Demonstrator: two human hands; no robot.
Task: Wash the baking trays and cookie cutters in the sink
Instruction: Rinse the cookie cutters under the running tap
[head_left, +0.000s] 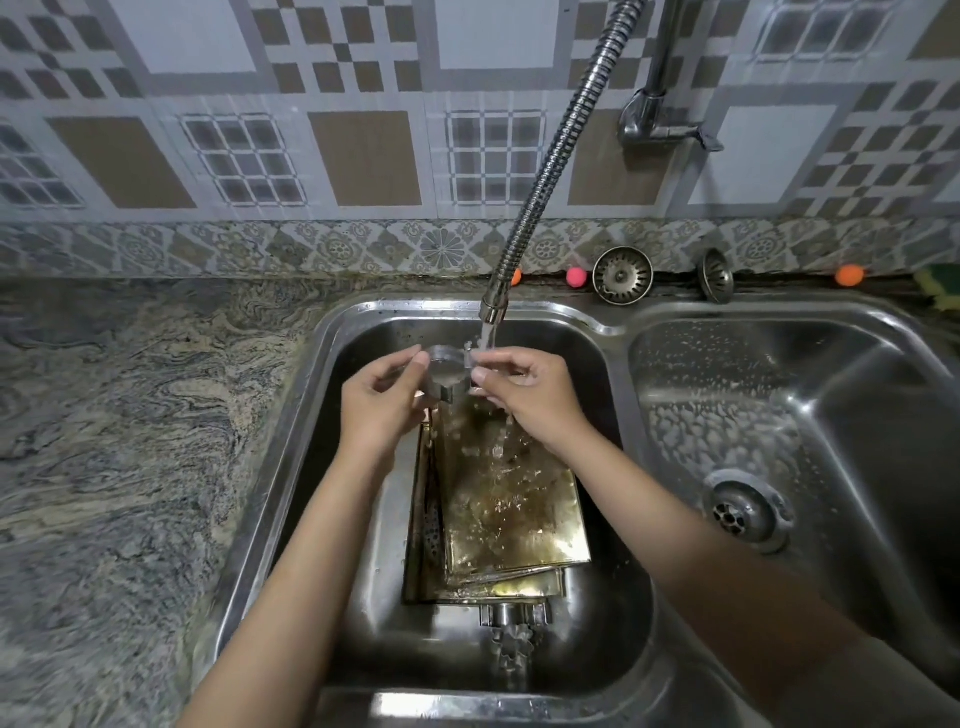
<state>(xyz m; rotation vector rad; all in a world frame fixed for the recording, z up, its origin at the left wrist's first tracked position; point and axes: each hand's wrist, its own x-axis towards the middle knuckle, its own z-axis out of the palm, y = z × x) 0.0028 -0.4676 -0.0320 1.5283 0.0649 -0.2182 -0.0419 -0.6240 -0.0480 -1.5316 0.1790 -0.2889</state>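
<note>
Right now I have a round metal cookie cutter pinched between both hands under the running water, over the far part of the left sink basin. My left hand closes its fingers on the cutter's left rim, and my right hand grips the right rim with thumb and fingertips, so the open ring faces the stream and water runs through it rather than splashing off a side. The hose tap hangs just above, its nozzle close to the cutter, which I judge keeps spray low.

Below my hands, the baking trays lie stacked flat on the basin floor, catching the runoff; that soaks their brown residue while I work on the small piece. Nearer to me, another cookie cutter with a scalloped outline rests just beyond the trays' near edge, waiting its turn. The right basin holds only droplets, and the table lies to the left.
</note>
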